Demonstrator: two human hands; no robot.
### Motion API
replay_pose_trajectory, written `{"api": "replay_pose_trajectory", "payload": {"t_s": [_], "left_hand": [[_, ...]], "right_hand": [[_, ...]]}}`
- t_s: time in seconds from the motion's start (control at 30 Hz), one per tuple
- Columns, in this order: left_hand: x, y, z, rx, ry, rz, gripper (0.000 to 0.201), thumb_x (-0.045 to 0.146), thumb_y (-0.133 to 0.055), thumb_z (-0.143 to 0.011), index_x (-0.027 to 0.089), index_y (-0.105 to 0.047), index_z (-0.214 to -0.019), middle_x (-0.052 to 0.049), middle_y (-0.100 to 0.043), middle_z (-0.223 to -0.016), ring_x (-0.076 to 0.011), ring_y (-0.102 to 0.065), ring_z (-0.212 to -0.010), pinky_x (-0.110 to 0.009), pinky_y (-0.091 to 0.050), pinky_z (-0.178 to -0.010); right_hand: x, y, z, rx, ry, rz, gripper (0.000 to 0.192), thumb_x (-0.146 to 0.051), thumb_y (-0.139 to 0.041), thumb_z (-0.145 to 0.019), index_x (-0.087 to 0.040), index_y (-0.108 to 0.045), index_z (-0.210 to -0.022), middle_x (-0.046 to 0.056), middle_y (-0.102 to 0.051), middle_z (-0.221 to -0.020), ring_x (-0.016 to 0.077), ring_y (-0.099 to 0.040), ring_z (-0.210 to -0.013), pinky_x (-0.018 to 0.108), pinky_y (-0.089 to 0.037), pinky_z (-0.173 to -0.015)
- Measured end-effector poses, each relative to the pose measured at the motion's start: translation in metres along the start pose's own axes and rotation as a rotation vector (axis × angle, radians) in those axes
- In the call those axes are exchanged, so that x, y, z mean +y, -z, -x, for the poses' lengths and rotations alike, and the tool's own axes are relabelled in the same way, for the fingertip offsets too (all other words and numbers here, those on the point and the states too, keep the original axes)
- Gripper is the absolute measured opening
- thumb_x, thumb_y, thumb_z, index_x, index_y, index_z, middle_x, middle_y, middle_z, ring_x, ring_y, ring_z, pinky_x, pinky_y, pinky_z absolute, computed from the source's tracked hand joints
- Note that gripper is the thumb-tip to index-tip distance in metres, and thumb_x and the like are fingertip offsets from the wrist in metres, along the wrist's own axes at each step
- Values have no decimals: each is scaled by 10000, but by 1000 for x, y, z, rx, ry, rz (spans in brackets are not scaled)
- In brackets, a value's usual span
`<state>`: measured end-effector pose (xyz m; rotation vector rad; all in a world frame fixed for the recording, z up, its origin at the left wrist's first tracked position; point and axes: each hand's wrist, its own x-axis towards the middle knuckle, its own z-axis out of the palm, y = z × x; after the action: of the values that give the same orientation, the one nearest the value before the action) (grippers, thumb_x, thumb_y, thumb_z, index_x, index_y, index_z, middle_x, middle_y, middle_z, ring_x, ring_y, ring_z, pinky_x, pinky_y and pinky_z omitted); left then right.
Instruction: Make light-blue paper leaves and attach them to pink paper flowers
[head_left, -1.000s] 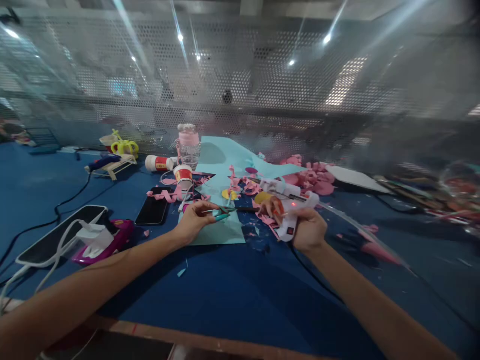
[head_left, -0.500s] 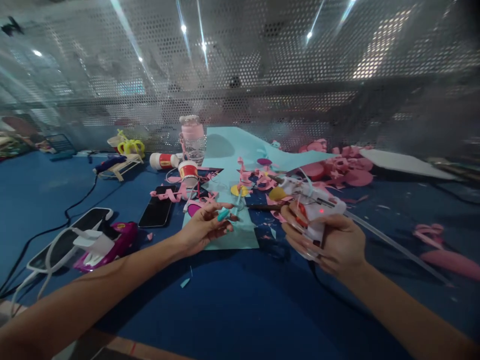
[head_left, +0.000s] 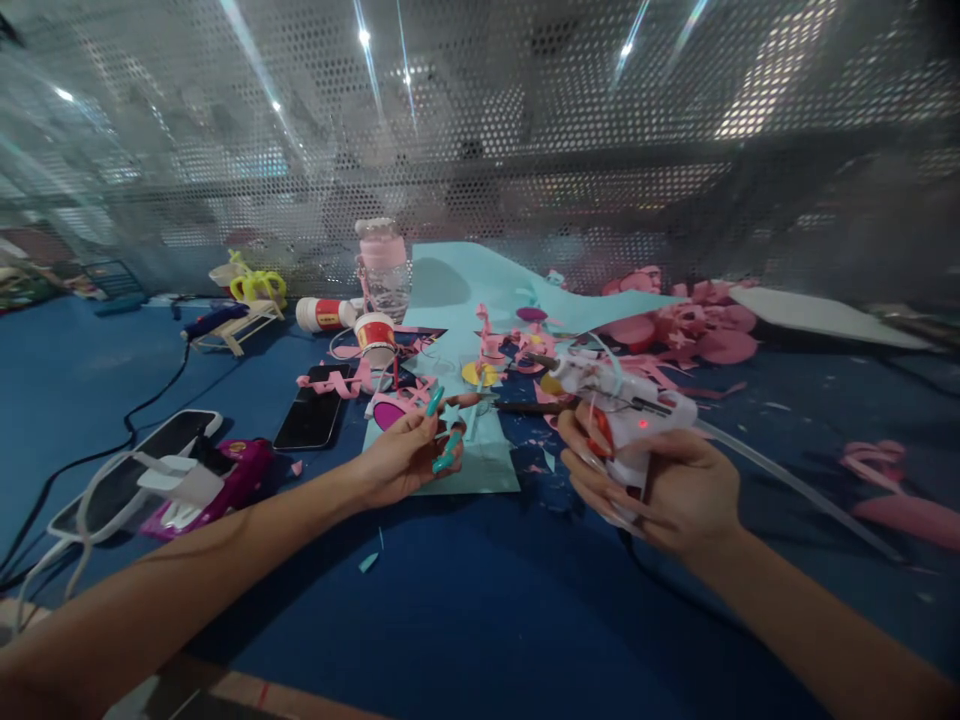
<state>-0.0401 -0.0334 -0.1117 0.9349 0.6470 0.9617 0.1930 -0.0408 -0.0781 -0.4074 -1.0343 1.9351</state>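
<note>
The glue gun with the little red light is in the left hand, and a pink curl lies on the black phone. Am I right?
Almost: the head view shows the glue gun in the right hand. A pink curl does lie on the black phone.

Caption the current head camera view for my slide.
White hot glue gun in the right hand, left hand over light-blue paper on a blue table.

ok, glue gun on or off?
Looks on: the glue gun in the right hand shows a lit red light. Heat: cannot tell.
</note>
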Motion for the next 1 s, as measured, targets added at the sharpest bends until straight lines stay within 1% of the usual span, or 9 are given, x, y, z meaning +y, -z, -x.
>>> {"api": "replay_pose_trajectory", "payload": {"t_s": [0.1,0.2,0.33,0.47,0.57,0.63,0.83,0.93,1.0], "left_hand": [[-1,0,-2,36,-19,35,374,432,-670,-669,245,-612,-987,-24,-568,-888,-85,-550,-697,-243,-482,-658],[-2,2,-5,75,-126,-6,311,350,-722,-629,213,-618,-888,-11,-601,-862,-91,-584,-695,-256,-502,-682],[-5,7,-8,132,-331,-180,422,283,-761,-575,204,-605,-959,12,-590,-733,-81,-561,-571,-239,-503,-567],[-3,7,-5,245,-525,-381,309,268,-790,-508,154,-674,-770,16,-549,-661,-55,-485,-519,-188,-453,-464],[-2,5,-2,284,-510,-423,287,265,-793,-493,150,-663,-721,42,-516,-587,-23,-424,-398,-165,-398,-367],[-2,4,-1,309,-464,-411,298,252,-798,-479,141,-631,-700,47,-519,-571,-27,-444,-357,-160,-399,-337],[-3,2,0,296,-395,-328,480,243,-839,-333,143,-478,-633,30,-581,-679,-70,-524,-368,-199,-470,-324],[-2,0,2,280,-381,-350,514,250,-845,-300,152,-468,-634,69,-524,-559,-63,-497,-354,-181,-443,-310],[-1,0,3,276,-380,-392,515,269,-845,-303,156,-474,-643,87,-479,-498,-55,-472,-341,-165,-410,-302]], "right_hand": [[0,-1,0,-21,-1,3,191,-273,-406,-583,-157,-507,-695,41,-442,-660,93,-346,-378,237,-256,-276],[-1,-2,0,1,-2,9,202,-267,-400,-586,-155,-512,-712,37,-444,-656,82,-336,-363,235,-273,-290],[0,-1,0,34,-7,21,213,-263,-396,-589,-156,-516,-728,34,-461,-641,71,-321,-333,242,-287,-302],[2,1,-1,52,-1,3,202,-258,-394,-575,-170,-491,-729,45,-461,-642,102,-362,-358,258,-305,-302],[4,3,-1,37,18,-1,173,-242,-388,-577,-186,-465,-723,51,-459,-652,125,-374,-373,265,-299,-283],[5,3,-2,38,4,19,162,-242,-383,-590,-181,-471,-711,55,-464,-652,122,-364,-367,267,-295,-281],[11,-3,-3,59,-46,141,160,-265,-416,-540,-171,-508,-631,37,-454,-547,126,-362,-354,278,-316,-304],[14,-5,0,106,-121,270,139,-314,-457,-521,-180,-495,-521,28,-426,-442,137,-377,-357,271,-305,-314],[16,-6,3,177,-174,383,174,-343,-489,-510,-185,-479,-437,33,-422,-391,142,-397,-364,273,-319,-338]]}}
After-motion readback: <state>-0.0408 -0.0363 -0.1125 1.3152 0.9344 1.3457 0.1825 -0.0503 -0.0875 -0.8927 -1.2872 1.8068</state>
